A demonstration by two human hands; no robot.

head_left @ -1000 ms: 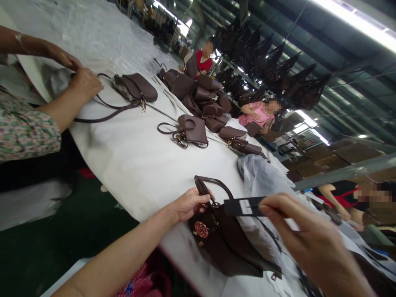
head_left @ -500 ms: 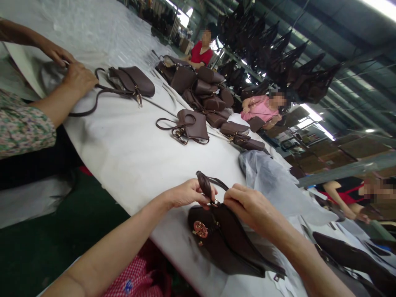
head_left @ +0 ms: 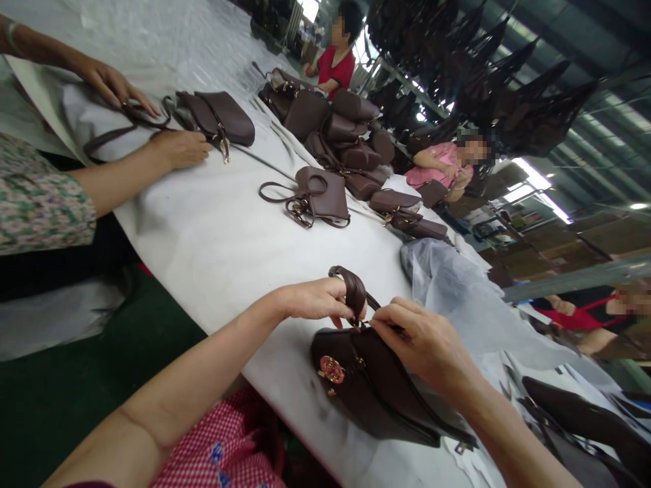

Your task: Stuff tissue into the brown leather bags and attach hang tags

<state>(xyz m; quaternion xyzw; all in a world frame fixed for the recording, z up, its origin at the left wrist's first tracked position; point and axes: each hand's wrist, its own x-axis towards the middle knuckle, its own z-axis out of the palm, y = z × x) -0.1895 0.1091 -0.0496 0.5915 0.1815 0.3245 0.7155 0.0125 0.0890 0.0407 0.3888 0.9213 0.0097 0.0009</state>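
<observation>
A dark brown handbag [head_left: 376, 390] with a round gold emblem [head_left: 332, 370] stands tilted on the white-covered table in front of me. My left hand [head_left: 325, 300] is closed around the bundled brown strap [head_left: 354, 288] at the bag's top end. Close beside it, my right hand [head_left: 414, 332] pinches the strap by the metal ring at the bag's upper edge. The tips of the right fingers are partly hidden, and its palm hangs over the bag's open top.
A co-worker's hands [head_left: 180, 148] handle another brown bag [head_left: 224, 118] at the left. One small bag [head_left: 321, 193] lies mid-table, with piled bags [head_left: 350, 139] behind. Clear plastic [head_left: 447, 288] lies beyond my right hand; dark bags [head_left: 580, 413] lie at the right.
Both my hands stay at the strap, the left turning slightly with the loop. The co-worker's nearer hand has moved right to the bag and the farther hand has spread its fingers.
</observation>
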